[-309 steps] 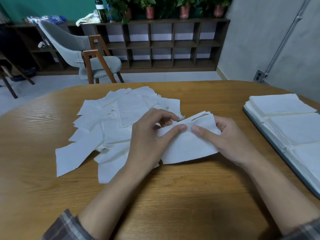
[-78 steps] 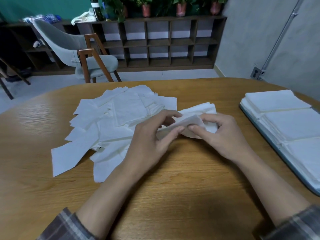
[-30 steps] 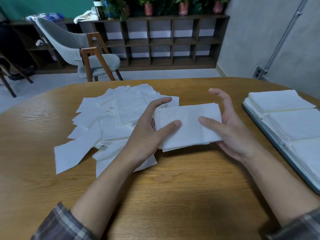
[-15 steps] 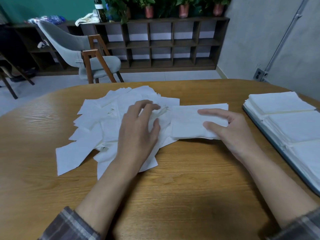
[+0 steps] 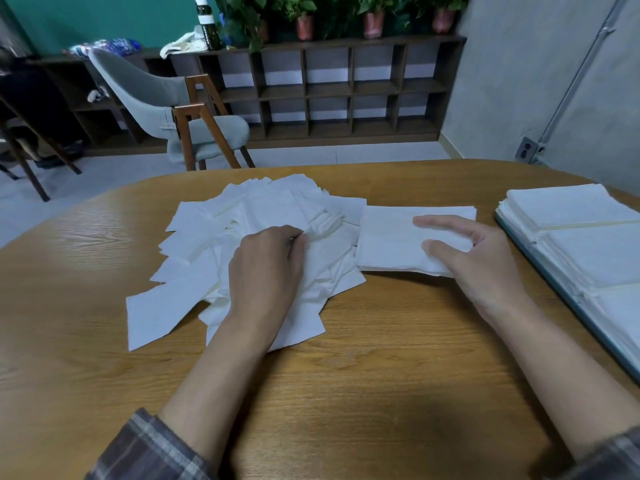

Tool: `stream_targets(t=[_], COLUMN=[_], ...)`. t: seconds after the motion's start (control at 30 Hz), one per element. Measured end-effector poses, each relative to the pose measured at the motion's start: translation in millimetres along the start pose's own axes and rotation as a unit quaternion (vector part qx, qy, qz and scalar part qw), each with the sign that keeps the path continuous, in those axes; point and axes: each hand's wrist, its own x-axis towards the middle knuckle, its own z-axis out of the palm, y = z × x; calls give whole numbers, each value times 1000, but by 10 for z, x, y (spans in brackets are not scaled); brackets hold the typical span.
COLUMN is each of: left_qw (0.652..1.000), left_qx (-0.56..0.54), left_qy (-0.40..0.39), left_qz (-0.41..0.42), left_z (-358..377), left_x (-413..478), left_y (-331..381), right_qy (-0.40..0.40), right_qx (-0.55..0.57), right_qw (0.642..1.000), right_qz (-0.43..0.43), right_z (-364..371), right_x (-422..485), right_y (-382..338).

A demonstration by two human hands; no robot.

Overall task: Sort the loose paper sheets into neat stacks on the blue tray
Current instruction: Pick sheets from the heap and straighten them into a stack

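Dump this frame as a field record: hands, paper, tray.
left hand: on the loose pile, fingers curled down; grip unclear
right hand: resting on the small stack, fingers straight
small stack: on the table, between loose pile and blue tray
blue tray: at table's right edge, three neat stacks visible on it
loose pile: many sheets unsorted

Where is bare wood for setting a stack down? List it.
Free: near table edge, between the forearms; narrow strip between small stack and blue tray, right hand over it. Crowded: loose pile centre-left; tray covered by stacks.
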Motion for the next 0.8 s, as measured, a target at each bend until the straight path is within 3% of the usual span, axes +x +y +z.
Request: stream_targets(t=[0.13, 0.27, 0.47, 0.67, 0.8], left_qw=[998, 992, 949, 907, 921], left_qx=[-56, -95, -86, -129, -151], left_qy=[29, 16, -142, -296, -290], left_qz=[-8, 86, 268, 272, 213], left_z=[-11, 25, 187, 256, 182], left_x=[1, -54, -239, -348, -326], left_y=[45, 98, 215, 278, 290], right_qy=[12, 42, 110, 120, 125], right_qx=[-1, 2, -18, -39, -38], right_qw=[1000, 999, 994, 992, 991], right_qz=[-2, 4, 3, 11, 10], right_z=[-4, -7, -58, -37, -43], right_x=[-3, 5, 18, 30, 24], right_y=[2, -2, 1, 7, 2])
